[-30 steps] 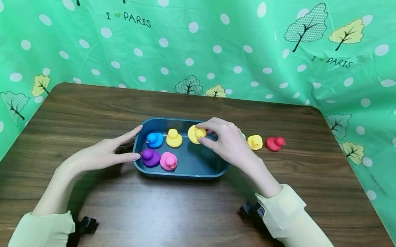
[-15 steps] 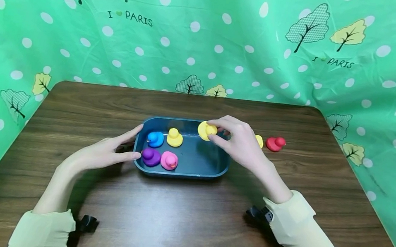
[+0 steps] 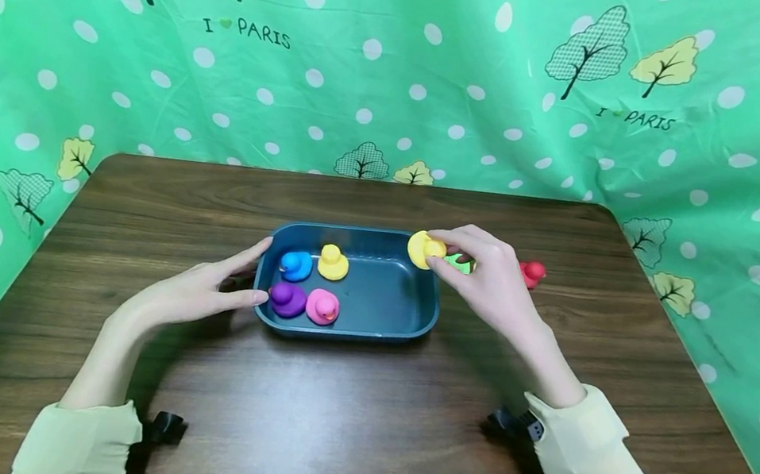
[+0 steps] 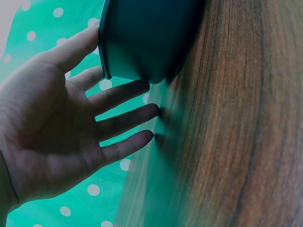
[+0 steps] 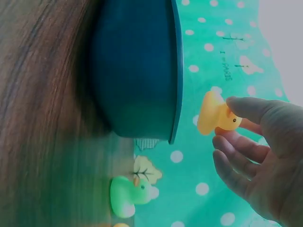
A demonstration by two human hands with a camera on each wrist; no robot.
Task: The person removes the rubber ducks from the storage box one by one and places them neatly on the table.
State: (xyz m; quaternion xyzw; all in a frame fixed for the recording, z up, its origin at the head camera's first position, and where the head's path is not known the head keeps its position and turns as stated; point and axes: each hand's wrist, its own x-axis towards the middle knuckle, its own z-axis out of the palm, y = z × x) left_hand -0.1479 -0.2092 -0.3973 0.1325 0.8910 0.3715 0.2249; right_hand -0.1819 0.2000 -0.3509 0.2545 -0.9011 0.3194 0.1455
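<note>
My right hand pinches a yellow rubber duck between thumb and fingers, above the right end of a dark blue tray. With straight, spread fingers, my left hand touches the tray's left end; in the left wrist view its thumb lies at the rim. Inside the tray, toward the left, sit a blue duck, another yellow duck, a purple duck and a pink duck. A green duck stands on the table just right of the tray, partly covered by the right hand in the head view.
A red duck stands further right on the table, partly hidden by the right hand. An orange-yellow edge shows below the green duck in the right wrist view. A green dotted cloth hangs behind the wooden table.
My right hand has carried the yellow duck rightward, from over the inside of the tray to over its right end. The left hand and the tray have stayed in place.
</note>
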